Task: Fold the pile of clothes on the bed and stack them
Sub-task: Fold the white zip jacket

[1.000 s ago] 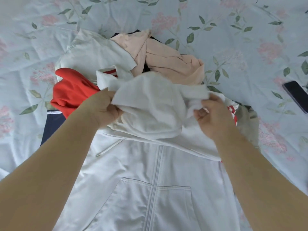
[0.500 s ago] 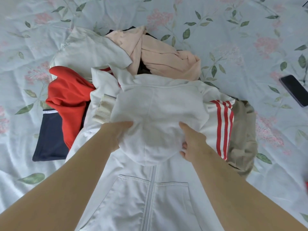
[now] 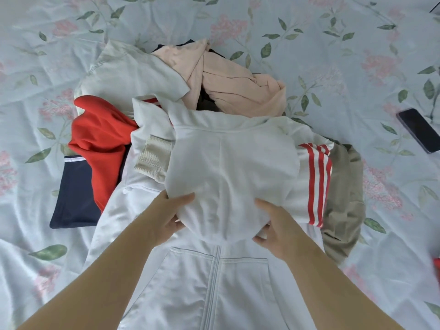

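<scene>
**Hood turned down flat over the hoodie's chest**

We start with the bed (image 3: 333, 44), its floral sheet spread under everything. On it, nearest us, lies the white zip hoodie (image 3: 214, 294), front up, zipper and pockets showing. The rest of the pile sits behind and beside it, not yet folded: a second white garment (image 3: 133, 72), a pink garment (image 3: 238, 91), a red garment (image 3: 102, 144), a navy garment (image 3: 73, 198) and a khaki garment (image 3: 342, 194).

A second ago we held the hood (image 3: 231, 182) bunched up in the air over the pile. Now it is turned down and lies smooth and rounded on the hoodie's chest, its lower rim just above the pockets. That move has also uncovered the striped sleeve (image 3: 316, 182) lying at the hood's right and a ribbed cuff (image 3: 154, 158) at its left.

Our hands have come down with the hood. The left hand (image 3: 164, 217) and right hand (image 3: 278, 232) each pinch its lower rim, thumb on top and fingers curled beneath the cloth. A phone (image 3: 419, 129) lies well apart on the right.

We judge the hood fold done. Next the sleeves likely need bringing in before the body can be folded, and no stack has been started.
</scene>
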`<control>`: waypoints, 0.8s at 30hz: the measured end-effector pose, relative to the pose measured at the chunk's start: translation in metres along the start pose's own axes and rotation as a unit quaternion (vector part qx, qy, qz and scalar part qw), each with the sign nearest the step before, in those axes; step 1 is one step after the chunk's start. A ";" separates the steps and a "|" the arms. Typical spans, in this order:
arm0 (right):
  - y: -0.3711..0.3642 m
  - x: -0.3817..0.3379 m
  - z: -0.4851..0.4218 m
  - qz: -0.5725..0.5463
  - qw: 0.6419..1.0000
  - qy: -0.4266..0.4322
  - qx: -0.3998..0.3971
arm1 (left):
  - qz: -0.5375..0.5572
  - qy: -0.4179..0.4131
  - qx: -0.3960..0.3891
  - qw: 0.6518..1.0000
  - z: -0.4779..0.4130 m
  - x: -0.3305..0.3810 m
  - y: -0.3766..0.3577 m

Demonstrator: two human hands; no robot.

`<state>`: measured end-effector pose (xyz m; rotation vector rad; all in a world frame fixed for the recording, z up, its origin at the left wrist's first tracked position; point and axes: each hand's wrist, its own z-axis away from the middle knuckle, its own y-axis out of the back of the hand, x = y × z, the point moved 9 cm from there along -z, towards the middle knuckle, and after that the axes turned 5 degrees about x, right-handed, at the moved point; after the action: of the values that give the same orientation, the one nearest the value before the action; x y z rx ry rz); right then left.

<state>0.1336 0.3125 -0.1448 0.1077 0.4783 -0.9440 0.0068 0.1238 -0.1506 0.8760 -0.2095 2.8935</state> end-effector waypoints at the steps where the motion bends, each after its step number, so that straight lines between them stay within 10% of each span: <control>1: 0.003 0.002 -0.004 -0.001 1.000 0.021 0.001 | -0.005 -0.029 0.022 0.999 -0.002 -0.001 0.008; 6: 0.034 0.016 0.006 0.130 0.971 0.166 0.113 | -0.172 -0.214 0.157 0.949 0.018 -0.002 0.033; 11: 0.059 0.075 0.037 0.450 0.849 0.247 0.127 | -0.363 -0.309 0.180 0.860 0.060 -0.053 0.029; 16: 0.081 0.145 0.077 0.703 0.638 0.294 0.111 | -0.634 -0.366 0.017 0.680 0.113 -0.146 0.015; 19: 0.084 0.178 0.101 0.725 0.591 0.339 0.100 | -0.716 -0.427 -0.040 0.551 0.140 -0.188 0.024; 24: 0.094 0.234 0.109 0.786 0.532 0.306 0.074 | -0.767 -0.459 -0.110 0.435 0.154 -0.232 0.056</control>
<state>0.3615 0.1603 -0.1611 0.8960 0.6831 0.9598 0.2737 0.0282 -0.1589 1.3311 0.1326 0.5060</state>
